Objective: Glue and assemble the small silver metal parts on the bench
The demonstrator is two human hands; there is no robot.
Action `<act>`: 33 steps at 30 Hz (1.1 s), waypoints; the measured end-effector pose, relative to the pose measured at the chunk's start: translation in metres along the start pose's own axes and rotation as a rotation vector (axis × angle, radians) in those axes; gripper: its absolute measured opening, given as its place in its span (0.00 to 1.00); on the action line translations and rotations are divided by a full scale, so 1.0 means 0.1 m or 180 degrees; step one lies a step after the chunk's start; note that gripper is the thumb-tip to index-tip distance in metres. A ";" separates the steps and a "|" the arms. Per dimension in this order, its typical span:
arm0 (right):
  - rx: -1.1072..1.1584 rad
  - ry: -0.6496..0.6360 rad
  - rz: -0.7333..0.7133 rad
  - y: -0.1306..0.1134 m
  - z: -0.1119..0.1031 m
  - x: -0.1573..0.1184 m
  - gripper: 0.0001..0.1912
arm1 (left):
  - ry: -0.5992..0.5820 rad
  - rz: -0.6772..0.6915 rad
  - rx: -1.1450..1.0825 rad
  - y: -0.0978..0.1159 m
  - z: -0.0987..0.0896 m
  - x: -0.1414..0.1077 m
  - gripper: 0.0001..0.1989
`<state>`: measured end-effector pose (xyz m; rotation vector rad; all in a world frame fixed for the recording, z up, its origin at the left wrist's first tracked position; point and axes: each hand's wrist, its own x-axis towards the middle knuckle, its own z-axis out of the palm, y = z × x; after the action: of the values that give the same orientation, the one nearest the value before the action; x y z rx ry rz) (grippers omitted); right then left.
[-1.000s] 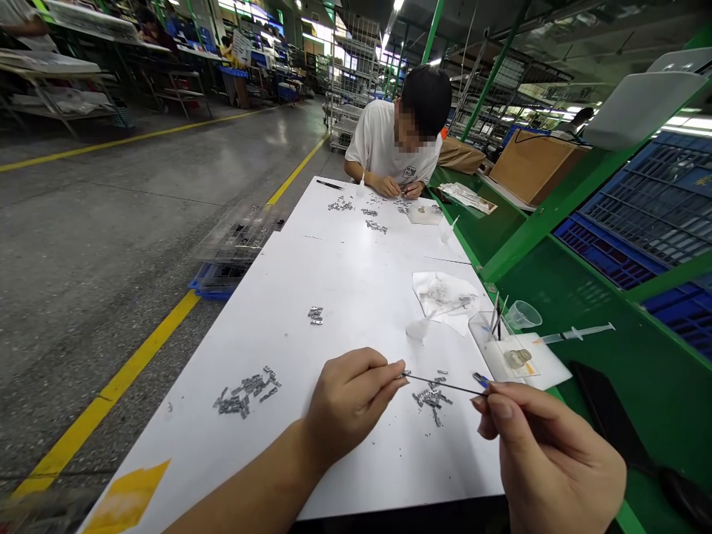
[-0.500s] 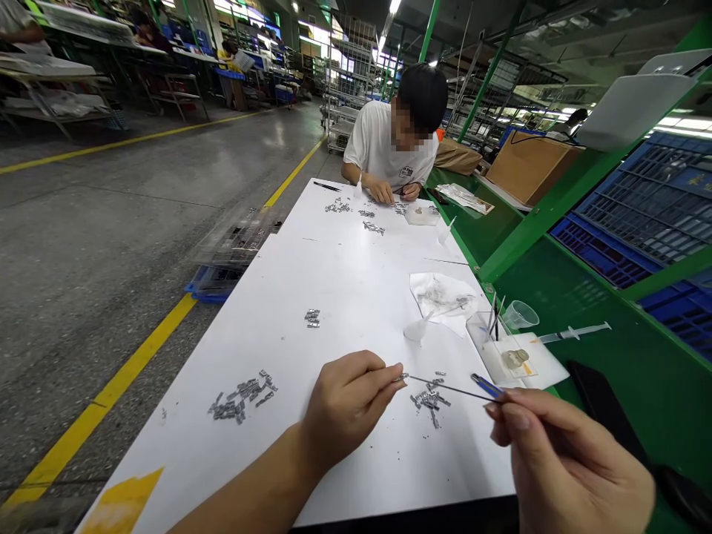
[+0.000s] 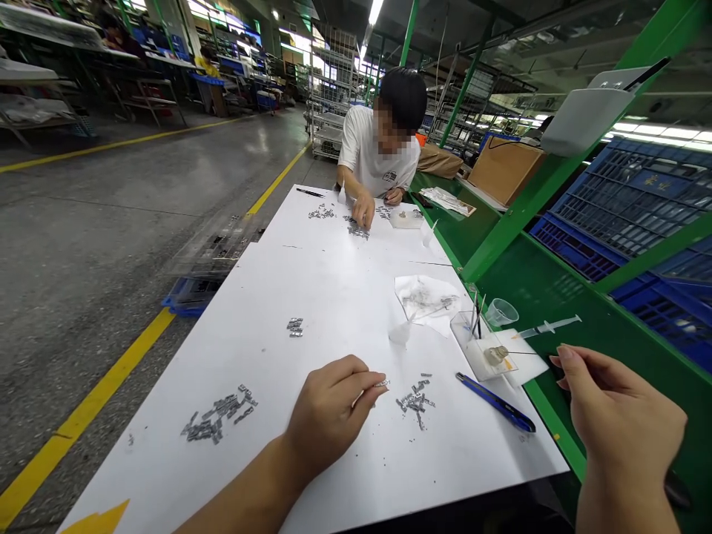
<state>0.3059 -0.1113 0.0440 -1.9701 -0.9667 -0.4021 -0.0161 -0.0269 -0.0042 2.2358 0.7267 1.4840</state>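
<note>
One small metal part [image 3: 383,383] sits pinched between thumb and forefinger of the left hand [image 3: 328,408], above the white table [image 3: 345,475]. The right hand [image 3: 623,415] grips a thin dark rod [image 3: 528,353], its far end at the pale lump [image 3: 495,356]; contact is too fine to tell. Between the hands lies a loose right pile [image 3: 416,403]; leftward spreads a larger left pile [image 3: 219,415], with a neat small group [image 3: 295,327] farther off. Work seems midway: one part in hand, many lying out, though which are finished cannot be told.
</note>
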 end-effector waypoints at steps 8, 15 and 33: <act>-0.0628 -0.0425 0.0403 -0.03 0.12 0.07 0.20 | -0.0092 -0.0196 0.0055 -0.04 0.01 -0.03 0.05; -0.0823 -0.1190 0.0195 -0.10 0.14 -0.05 0.31 | -0.0190 -0.0167 0.0127 -0.06 0.03 -0.04 0.05; 0.1384 -0.1170 -0.1381 -0.82 1.03 -0.36 0.11 | -0.0364 -0.0428 0.0545 -0.11 0.01 -0.03 0.06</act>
<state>0.2119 -0.0182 0.0113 -1.4559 -1.5798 -0.0475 -0.0185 -0.0200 -0.0132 2.3224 0.9788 1.2623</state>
